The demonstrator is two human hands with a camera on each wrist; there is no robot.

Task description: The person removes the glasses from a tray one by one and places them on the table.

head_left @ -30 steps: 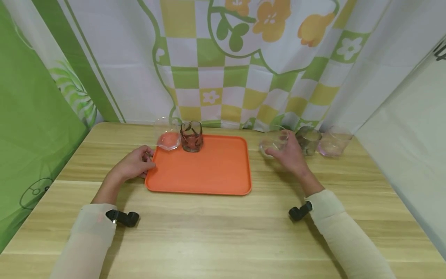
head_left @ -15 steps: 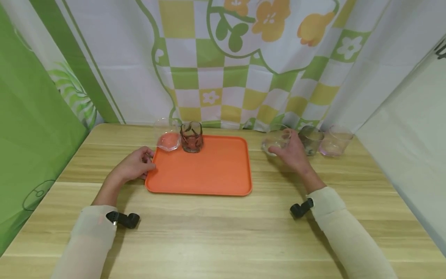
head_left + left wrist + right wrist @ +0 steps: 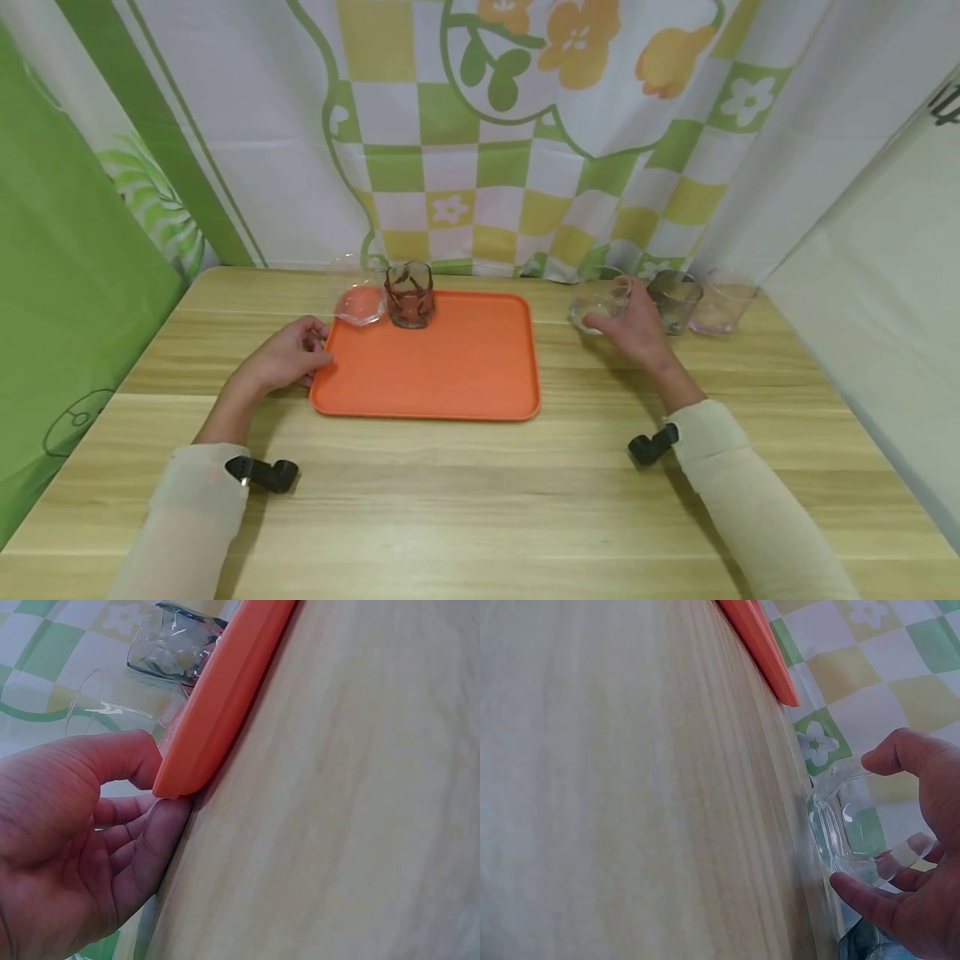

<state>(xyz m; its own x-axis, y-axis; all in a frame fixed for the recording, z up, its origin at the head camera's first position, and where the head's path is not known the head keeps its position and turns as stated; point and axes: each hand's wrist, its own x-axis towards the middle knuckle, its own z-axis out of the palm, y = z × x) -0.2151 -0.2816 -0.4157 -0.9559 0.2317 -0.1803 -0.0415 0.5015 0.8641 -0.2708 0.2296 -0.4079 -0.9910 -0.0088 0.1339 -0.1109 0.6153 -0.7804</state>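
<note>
At the left edge of the orange tray (image 3: 427,371), my left hand (image 3: 288,357) pinches the rim. The left wrist view shows the thumb on the rim of the tray (image 3: 225,697) and fingers against its outer side. A clear glass (image 3: 356,293) and a brown-tinted glass (image 3: 409,296) stand upright at the tray's back left. Right of the tray, my right hand (image 3: 637,329) holds another clear glass (image 3: 855,817), thumb on one side and fingers on the other. Just beyond that hand is a dark grey glass (image 3: 677,302), partly hidden, beside a pinkish glass (image 3: 722,302).
A wooden table (image 3: 450,500) carries everything. Behind its back edge hangs a checked floral curtain (image 3: 480,167). Green cloth (image 3: 82,275) lies along the left side and a pale wall (image 3: 885,250) along the right.
My right hand and its clear glass have shifted slightly right. The dark grey glass has also moved right, closer to the pinkish one. The left hand stays on the tray.
</note>
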